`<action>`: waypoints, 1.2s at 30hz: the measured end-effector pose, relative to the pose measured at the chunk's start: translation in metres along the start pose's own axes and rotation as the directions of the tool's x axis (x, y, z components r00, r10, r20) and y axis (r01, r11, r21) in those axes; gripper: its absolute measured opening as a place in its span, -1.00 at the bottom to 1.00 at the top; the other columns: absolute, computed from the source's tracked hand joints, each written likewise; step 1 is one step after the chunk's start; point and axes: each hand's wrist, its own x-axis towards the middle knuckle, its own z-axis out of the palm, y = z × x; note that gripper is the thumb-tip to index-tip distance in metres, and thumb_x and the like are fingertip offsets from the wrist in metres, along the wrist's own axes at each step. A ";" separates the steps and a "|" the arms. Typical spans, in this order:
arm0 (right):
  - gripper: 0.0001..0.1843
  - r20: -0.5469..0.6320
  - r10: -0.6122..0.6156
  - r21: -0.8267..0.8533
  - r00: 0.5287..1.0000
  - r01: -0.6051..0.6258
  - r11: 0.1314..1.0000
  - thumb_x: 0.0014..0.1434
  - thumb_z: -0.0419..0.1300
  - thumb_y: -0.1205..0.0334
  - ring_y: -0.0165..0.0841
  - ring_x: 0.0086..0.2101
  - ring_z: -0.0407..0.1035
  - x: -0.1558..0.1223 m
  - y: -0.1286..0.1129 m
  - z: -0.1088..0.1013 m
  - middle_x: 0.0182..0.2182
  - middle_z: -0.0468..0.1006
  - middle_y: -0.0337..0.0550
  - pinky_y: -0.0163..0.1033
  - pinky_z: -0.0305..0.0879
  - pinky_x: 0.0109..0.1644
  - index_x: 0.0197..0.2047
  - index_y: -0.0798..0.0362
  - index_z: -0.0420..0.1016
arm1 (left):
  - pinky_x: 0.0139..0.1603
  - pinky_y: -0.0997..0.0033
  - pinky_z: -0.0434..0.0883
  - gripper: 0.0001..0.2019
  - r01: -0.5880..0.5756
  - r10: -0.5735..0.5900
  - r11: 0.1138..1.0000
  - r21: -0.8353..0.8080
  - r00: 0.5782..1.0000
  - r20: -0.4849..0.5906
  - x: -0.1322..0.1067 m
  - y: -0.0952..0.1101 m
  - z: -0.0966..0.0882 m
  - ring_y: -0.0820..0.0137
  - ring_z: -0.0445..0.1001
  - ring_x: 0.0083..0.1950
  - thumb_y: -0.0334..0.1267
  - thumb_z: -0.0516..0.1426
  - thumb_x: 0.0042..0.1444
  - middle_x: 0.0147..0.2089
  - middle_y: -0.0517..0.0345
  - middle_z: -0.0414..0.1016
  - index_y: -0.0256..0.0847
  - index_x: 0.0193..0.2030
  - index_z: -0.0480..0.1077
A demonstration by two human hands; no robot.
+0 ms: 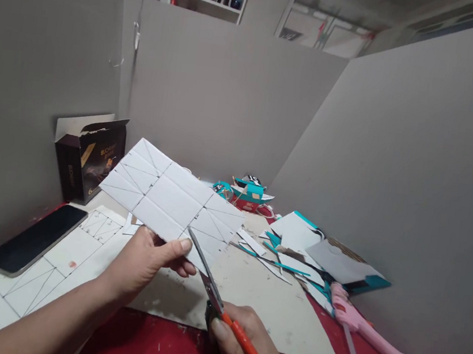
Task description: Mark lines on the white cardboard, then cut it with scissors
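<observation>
A white card [176, 192] with ruled pencil lines, creases and diagonals is raised above the table, tilted. My left hand [160, 254] pinches its lower edge, thumb on top and fingers beneath. My right hand [241, 340] is closed round the orange handle of a pair of scissors [210, 287]. The blades meet the card's lower edge just right of my left thumb, their tip near a drawn line. Whether the blades are apart is hard to see. Beneath the left forearm lies a paper sheet [52, 251] drawn with a similar pattern.
A phone [36, 238] lies on the sheet at left, near a dark printed box [90, 163]. Card offcuts [290, 259] and a pink glue gun [369, 328] are at right. A small teal model [254, 191] stands at the back. Grey panels [225, 94] enclose the table.
</observation>
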 end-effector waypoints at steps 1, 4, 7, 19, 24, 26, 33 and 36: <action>-0.58 0.002 0.005 0.002 1.000 -0.005 1.000 0.37 -0.06 -0.09 -0.48 -0.53 -0.06 0.000 0.000 0.000 -0.54 0.07 -0.34 -0.33 -0.04 -0.51 -0.39 0.04 0.15 | -0.33 0.42 0.53 -0.68 -0.010 0.010 1.000 0.001 1.000 -0.010 0.000 0.000 -0.001 0.34 0.57 -0.44 -0.06 0.32 0.03 -0.50 -0.03 0.60 -0.35 -0.44 0.52; -0.55 -0.007 0.002 0.000 1.000 -0.002 1.000 0.36 -0.05 -0.13 -0.48 -0.54 -0.07 0.000 -0.002 -0.001 -0.55 0.05 -0.34 -0.33 -0.05 -0.51 -0.42 0.03 0.11 | -0.26 0.30 0.56 -0.66 -0.062 0.062 0.998 0.012 0.995 -0.072 0.001 0.000 -0.003 0.27 0.59 -0.35 -0.05 0.29 0.09 -0.35 -0.05 0.64 -0.36 -0.23 0.56; -0.52 -0.013 0.005 -0.025 1.000 -0.005 1.000 0.35 -0.07 -0.17 -0.47 -0.52 -0.06 0.001 -0.006 -0.003 -0.53 0.06 -0.33 -0.33 -0.02 -0.49 -0.43 0.03 0.12 | -0.26 0.29 0.58 -0.61 -0.099 0.102 0.995 0.027 0.989 -0.103 0.002 0.000 -0.005 0.24 0.59 -0.27 -0.08 0.29 0.11 -0.23 -0.06 0.64 -0.36 -0.05 0.54; -0.51 0.011 -0.005 -0.122 1.000 0.006 0.993 0.34 -0.06 -0.18 -0.44 -0.48 0.01 0.000 -0.016 -0.008 -0.52 0.14 -0.30 -0.33 0.13 -0.40 -0.37 0.08 0.28 | -0.25 0.35 0.58 -0.68 -0.095 0.098 0.994 0.049 0.991 -0.086 0.002 -0.002 -0.007 0.28 0.60 -0.30 -0.08 0.28 0.12 -0.28 -0.03 0.65 -0.34 -0.16 0.58; -0.49 0.050 0.004 -0.102 0.999 0.001 0.995 0.35 -0.08 -0.19 -0.44 -0.47 0.04 0.002 -0.029 -0.011 -0.49 0.18 -0.28 -0.34 0.16 -0.39 -0.33 0.09 0.31 | -0.25 0.33 0.59 -0.66 -0.096 0.099 0.994 0.042 0.992 -0.076 0.000 -0.001 -0.007 0.25 0.61 -0.29 -0.06 0.29 0.11 -0.24 -0.05 0.66 -0.34 -0.14 0.58; -0.47 0.056 -0.008 -0.094 0.998 0.013 0.996 0.34 -0.08 -0.21 -0.42 -0.45 0.07 0.005 -0.034 -0.011 -0.48 0.21 -0.26 -0.34 0.19 -0.37 -0.32 0.10 0.33 | -0.25 0.32 0.59 -0.66 -0.080 0.085 0.995 0.059 0.993 -0.078 -0.001 0.000 -0.006 0.25 0.62 -0.32 -0.06 0.29 0.10 -0.26 -0.06 0.66 -0.35 -0.19 0.58; -0.42 -0.004 -0.022 -0.050 1.000 0.022 0.998 0.30 -0.10 -0.29 -0.41 -0.45 0.07 0.008 -0.028 -0.004 -0.47 0.22 -0.23 -0.30 0.18 -0.35 -0.31 0.10 0.33 | -0.28 0.34 0.60 -0.64 -0.050 0.054 0.998 0.041 0.995 -0.086 -0.002 0.001 -0.001 0.29 0.61 -0.36 -0.07 0.31 0.08 -0.25 -0.06 0.66 -0.36 -0.14 0.56; -0.42 0.001 -0.008 -0.059 1.000 0.008 0.998 0.30 -0.11 -0.29 -0.40 -0.45 0.05 0.007 -0.027 -0.004 -0.47 0.21 -0.23 -0.30 0.17 -0.36 -0.31 0.09 0.32 | -0.26 0.32 0.60 -0.65 -0.042 0.045 0.998 0.036 0.996 -0.080 -0.002 0.000 -0.001 0.27 0.62 -0.35 -0.06 0.30 0.08 -0.25 -0.07 0.66 -0.35 -0.18 0.57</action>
